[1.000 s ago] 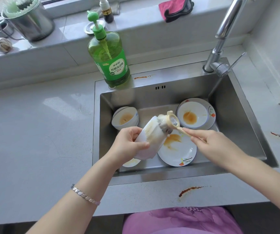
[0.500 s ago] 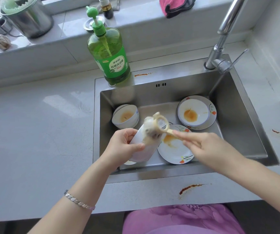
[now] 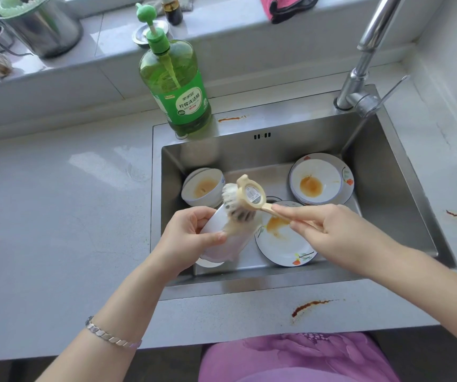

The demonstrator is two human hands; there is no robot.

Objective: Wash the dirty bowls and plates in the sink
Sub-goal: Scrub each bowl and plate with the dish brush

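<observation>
The white bowl (image 3: pixel 223 241) hangs over the near left part of the steel sink (image 3: pixel 387 188), tipped on its side. Its axis slants from the foot, near and low, up to the mouth, which faces the sink's back right. It is smooth, glazed and round. The left hand (image 3: pixel 188 238) grips it, fingers curled round the outer wall and thumb across the near side.

The brush (image 3: pixel 250 198) lies with its long axis running from the sink's middle toward its left. Its cream handle leads to a ring-shaped head with a label, and pale, dark-flecked bristles meet the bowl's mouth; they are blurred. The right hand (image 3: pixel 340 235) pinches the handle, forefinger stretched along it.

On the sink floor a stained bowl (image 3: pixel 202 188) leans at the back left. A flat flowered plate (image 3: pixel 285 246) with an orange smear lies in the middle, and a deeper stained plate (image 3: pixel 321 179) sits at the back right.

A green soap bottle (image 3: pixel 177 86) stands at the sink's back left corner.
</observation>
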